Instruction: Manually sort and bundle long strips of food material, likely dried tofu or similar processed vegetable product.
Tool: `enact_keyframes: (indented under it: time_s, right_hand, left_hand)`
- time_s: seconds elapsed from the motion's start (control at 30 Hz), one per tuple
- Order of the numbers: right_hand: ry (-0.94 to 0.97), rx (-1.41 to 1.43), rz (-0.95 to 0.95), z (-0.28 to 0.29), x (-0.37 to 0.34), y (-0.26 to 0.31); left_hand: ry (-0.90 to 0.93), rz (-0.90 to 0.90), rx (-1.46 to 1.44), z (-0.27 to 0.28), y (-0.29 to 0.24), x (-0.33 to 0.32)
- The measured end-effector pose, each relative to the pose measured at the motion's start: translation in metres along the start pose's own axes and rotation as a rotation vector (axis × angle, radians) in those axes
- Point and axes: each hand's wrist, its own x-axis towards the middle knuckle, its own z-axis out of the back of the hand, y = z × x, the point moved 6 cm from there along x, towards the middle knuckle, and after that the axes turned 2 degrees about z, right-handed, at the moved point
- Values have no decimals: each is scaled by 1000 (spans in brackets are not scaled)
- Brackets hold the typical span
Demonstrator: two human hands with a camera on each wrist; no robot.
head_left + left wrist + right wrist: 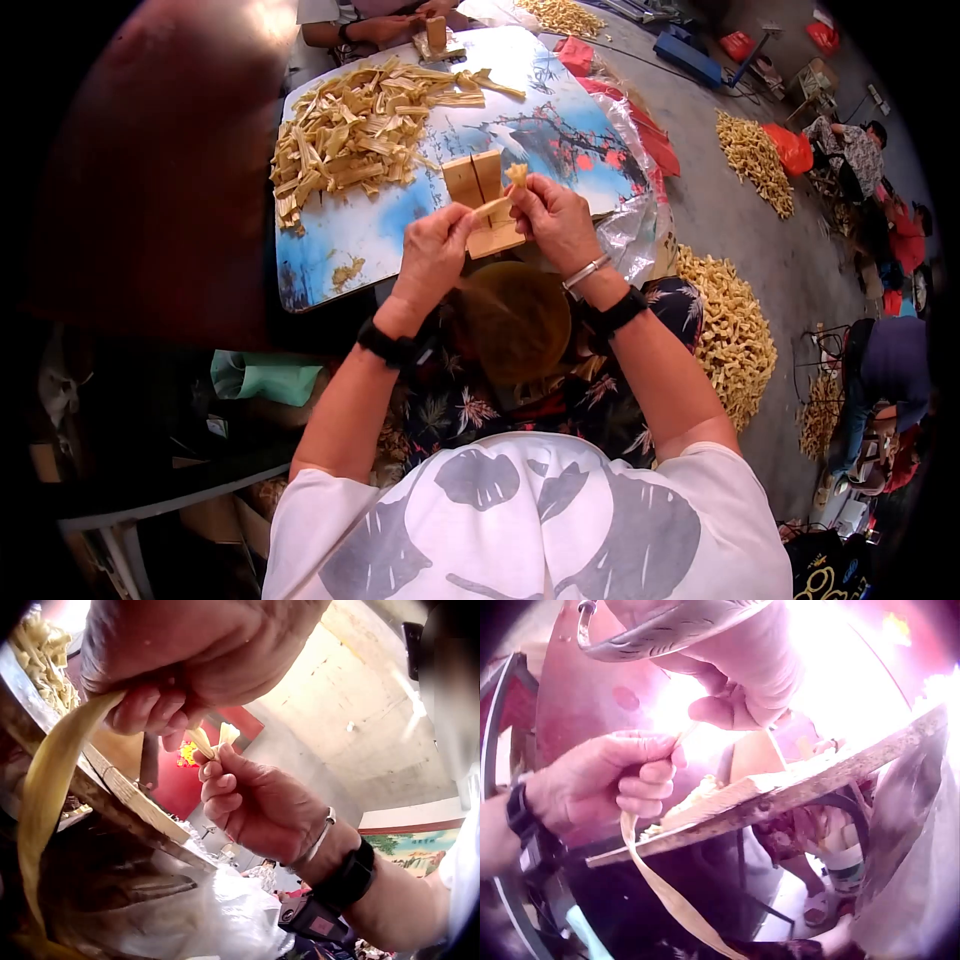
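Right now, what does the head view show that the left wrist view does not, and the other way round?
Only the head view shows the floor heap of pale pieces and the tabletop's blossom print. Only the left wrist view shows the landscape picture and the strip's long tail hanging from the left hand. Both show the two hands, the silver bracelet and the black wristband.

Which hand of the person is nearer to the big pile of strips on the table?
The left hand. It is on the near side of the pile, slightly to its right; the right hand is farther right, at the right side of the wooden stand.
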Motion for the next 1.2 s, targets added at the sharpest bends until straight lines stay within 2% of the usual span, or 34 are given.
enact_keyframes:
  time_s: [0.17, 0.27, 0.37, 0.47, 0.8, 0.9, 1.0, 1.1, 1.2]
  right_hand:
    - [-190, -238, 192, -5, 34, -7]
    - [-225, -382, 318, -9, 41, -14]
    - [-161, -629, 338, -16, 40, -20]
    - [-89, -647, 226, -10, 32, -23]
    - [-101, -738, 263, -6, 9, -28]
    - [-91, -736, 255, -5, 5, -25]
    - [-137, -634, 361, -1, 9, -6]
    - [-203, -642, 408, -1, 28, 11]
    - [-128, -801, 305, -12, 36, -26]
  left_hand:
    - [-105, 80, 65, -2, 22, 38]
    - [-126, 98, 64, -8, 36, 46]
    - [-120, 145, 101, -11, 36, 40]
    - [-113, 186, 86, -13, 32, 27]
    - [-119, 176, 164, -21, 27, 3]
    - [-98, 198, 107, -20, 23, -5]
    - [-177, 196, -19, -14, 18, 0]
    - [-163, 147, -13, -3, 9, 24]
    - [-150, 182, 200, -12, 39, 33]
